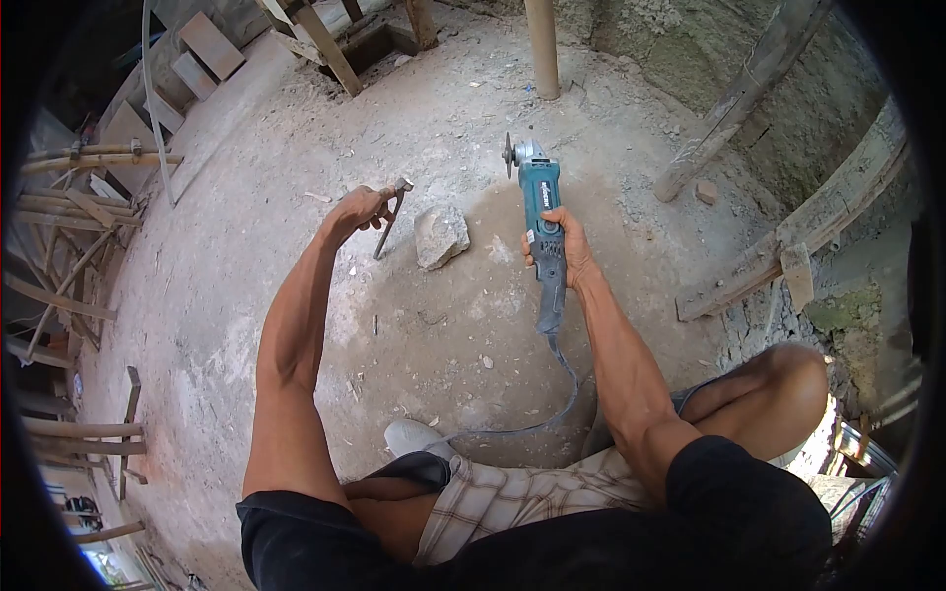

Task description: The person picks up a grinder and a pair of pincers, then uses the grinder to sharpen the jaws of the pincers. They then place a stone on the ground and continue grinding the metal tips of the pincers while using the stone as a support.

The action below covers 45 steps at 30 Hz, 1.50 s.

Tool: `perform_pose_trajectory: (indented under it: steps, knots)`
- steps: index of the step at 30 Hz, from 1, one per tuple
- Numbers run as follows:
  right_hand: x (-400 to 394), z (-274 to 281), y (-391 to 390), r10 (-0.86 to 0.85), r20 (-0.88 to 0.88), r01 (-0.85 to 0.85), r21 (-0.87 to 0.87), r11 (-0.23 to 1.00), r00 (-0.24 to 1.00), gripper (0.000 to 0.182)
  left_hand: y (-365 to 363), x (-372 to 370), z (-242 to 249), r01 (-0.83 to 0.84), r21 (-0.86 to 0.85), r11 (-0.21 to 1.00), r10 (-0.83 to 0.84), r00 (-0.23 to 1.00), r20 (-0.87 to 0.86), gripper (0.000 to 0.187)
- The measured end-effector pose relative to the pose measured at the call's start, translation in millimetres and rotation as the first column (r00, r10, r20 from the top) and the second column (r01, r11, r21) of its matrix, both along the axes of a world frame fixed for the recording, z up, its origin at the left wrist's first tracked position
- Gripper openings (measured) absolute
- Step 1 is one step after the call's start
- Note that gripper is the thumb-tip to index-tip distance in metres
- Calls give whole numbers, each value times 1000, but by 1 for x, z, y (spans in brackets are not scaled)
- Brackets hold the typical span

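Now, your right hand (557,241) has its fingers closed round the body of the teal angle grinder (540,212), held above the concrete floor (296,246) with the disc pointing away from you. It looks weighty and rigid, with the cord trailing back, so that mid-body grip suits it. Your left hand (360,207), arm stretched forward, pinches a thin metal rod (389,222), probably a wrench, just beside the stone chunk (440,236).

Dusty concrete floor (296,325) bears a stone chunk (439,236).
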State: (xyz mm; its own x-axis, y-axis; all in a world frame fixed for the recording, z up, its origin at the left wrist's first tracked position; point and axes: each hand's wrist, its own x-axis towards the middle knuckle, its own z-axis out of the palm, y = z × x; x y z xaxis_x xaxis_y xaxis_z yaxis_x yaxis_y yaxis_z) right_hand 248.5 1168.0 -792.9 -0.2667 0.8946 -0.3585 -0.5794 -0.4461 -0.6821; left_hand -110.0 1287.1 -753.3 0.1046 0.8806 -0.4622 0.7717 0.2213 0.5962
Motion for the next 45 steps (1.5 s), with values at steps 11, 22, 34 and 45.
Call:
perform_pose_trajectory:
  steps: [11,22,34,45]
  knots:
    - [-3,1,2,-43,18,42,38,998,999,38,-53,56,-65,-285,79,955,248,918,309,47]
    - [2,-3,-2,-54,-2,54,26,998,999,37,-60,87,-86,-51,506,861,148,977,-153,36]
    - [2,-10,-5,-94,55,95,-4,996,994,38,-35,51,-92,188,857,479,17,975,-224,52]
    - [7,-8,-7,-135,92,136,-10,991,987,37,-9,41,-65,321,390,863,-253,943,-216,21]
